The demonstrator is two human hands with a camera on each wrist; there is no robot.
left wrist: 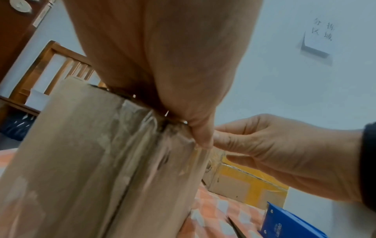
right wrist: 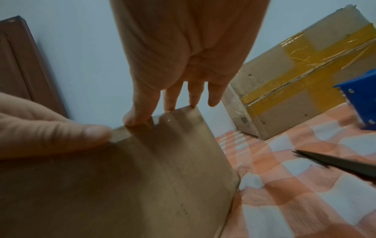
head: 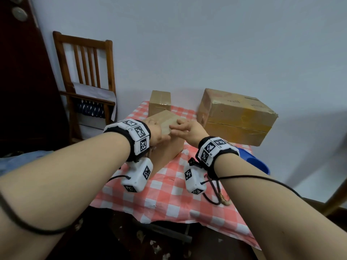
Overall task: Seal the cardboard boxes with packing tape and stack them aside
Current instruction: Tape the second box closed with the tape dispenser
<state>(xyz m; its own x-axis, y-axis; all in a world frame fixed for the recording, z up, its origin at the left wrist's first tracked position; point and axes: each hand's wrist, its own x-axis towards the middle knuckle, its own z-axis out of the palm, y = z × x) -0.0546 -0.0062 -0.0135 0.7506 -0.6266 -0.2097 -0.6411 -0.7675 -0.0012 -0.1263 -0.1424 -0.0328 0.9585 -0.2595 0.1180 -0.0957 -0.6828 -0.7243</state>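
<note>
Near the centre of the head view, on the checked tablecloth [head: 169, 190], stands the box being worked on [head: 169, 143], tilted so one corner points toward the person. Both hands meet on its top edge. The left hand [head: 156, 131] lies over the left part of the top, its thumb coming down over the edge where wrinkled clear tape [left wrist: 146, 145] runs along the side seam; the rest of its fingers are out of sight over the top, so how they lie cannot be told. This hold seems meant to keep the box from shifting and to pin the tape down. The right hand [head: 185, 128] reaches in from the right, fingers nearly straight and narrowly spread, their tips [right wrist: 192, 103] resting on the upper edge while the thumb presses beside the left thumb. That looks like smoothing or pressing a tape end onto the cardboard, not gripping.

At the right of the head view, the large box [head: 236, 117] sits against the wall, already crossed with yellow tape, apart from the work so it stays out of the way. Behind the worked box, toward the upper middle, stands a smaller box [head: 160, 103], also taped as far as can be seen. A blue tape dispenser [right wrist: 360, 99] lies at the right edge of the right wrist view, within reach of the right hand. A dark pointed blade [right wrist: 335, 162], likely scissors, lies near it on the cloth. At upper left of the head view stands a wooden chair [head: 86, 72].
</note>
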